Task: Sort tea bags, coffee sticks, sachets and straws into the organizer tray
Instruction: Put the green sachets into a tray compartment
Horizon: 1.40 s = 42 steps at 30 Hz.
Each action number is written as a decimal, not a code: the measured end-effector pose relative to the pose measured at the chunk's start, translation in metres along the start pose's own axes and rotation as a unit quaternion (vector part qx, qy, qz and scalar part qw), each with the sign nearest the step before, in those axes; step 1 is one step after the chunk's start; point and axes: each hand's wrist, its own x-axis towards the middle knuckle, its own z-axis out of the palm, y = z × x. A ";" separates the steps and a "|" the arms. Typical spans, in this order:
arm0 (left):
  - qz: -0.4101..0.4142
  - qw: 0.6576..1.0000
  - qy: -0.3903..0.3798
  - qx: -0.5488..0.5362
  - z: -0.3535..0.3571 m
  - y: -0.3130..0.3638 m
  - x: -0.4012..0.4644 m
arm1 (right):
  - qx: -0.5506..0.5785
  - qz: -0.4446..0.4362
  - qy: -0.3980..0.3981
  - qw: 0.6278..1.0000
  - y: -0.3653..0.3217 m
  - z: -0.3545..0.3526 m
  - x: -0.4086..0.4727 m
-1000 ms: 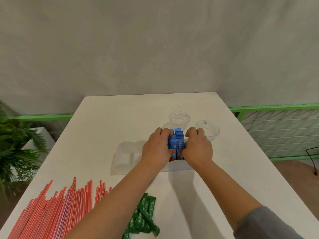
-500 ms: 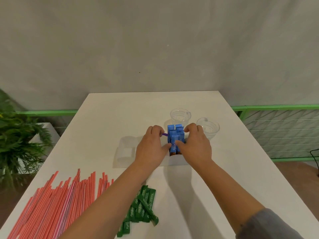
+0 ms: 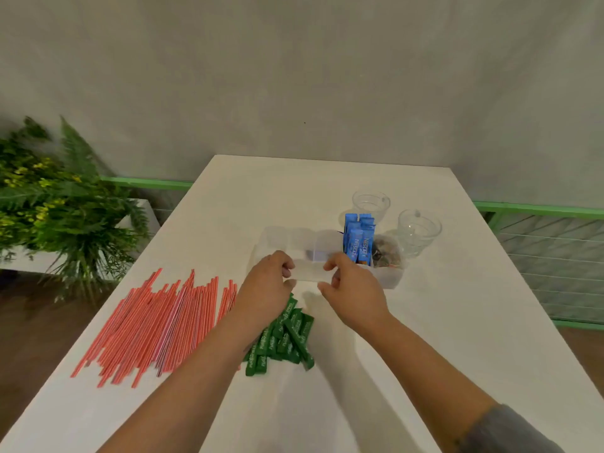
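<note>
A clear plastic organizer tray (image 3: 390,280) stands mid-table. Blue coffee sticks (image 3: 358,238) stand upright in one of its right compartments, and dark tea bags (image 3: 385,253) fill the rightmost one. The left compartments look empty. My left hand (image 3: 266,286) and my right hand (image 3: 354,287) hover just in front of the tray's near wall, fingers curled and slightly apart, with nothing in them. A pile of green sachets (image 3: 284,338) lies right below my hands. Red straws (image 3: 163,318) are spread out on the left of the table.
Two clear glass cups (image 3: 371,204) (image 3: 419,228) stand behind and to the right of the tray. The white table (image 3: 457,338) ends at a green railing (image 3: 536,210) on the right. A leafy plant (image 3: 55,204) stands off the left edge.
Both hands have let go of the blue coffee sticks and drawn back toward me, to the tray's front. The sticks now stand in their compartment. The camera has turned right.
</note>
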 end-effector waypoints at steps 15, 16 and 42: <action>-0.084 0.995 -0.037 0.022 0.009 -0.021 -0.045 | -0.023 0.057 -0.162 0.985 -0.016 0.047 -0.033; -0.089 0.995 -0.036 0.020 0.010 -0.022 -0.045 | -0.033 0.058 -0.167 0.984 -0.016 0.048 -0.034; -0.118 0.987 -0.072 0.087 0.012 -0.002 -0.005 | 0.182 0.143 -0.119 0.966 0.010 0.002 -0.001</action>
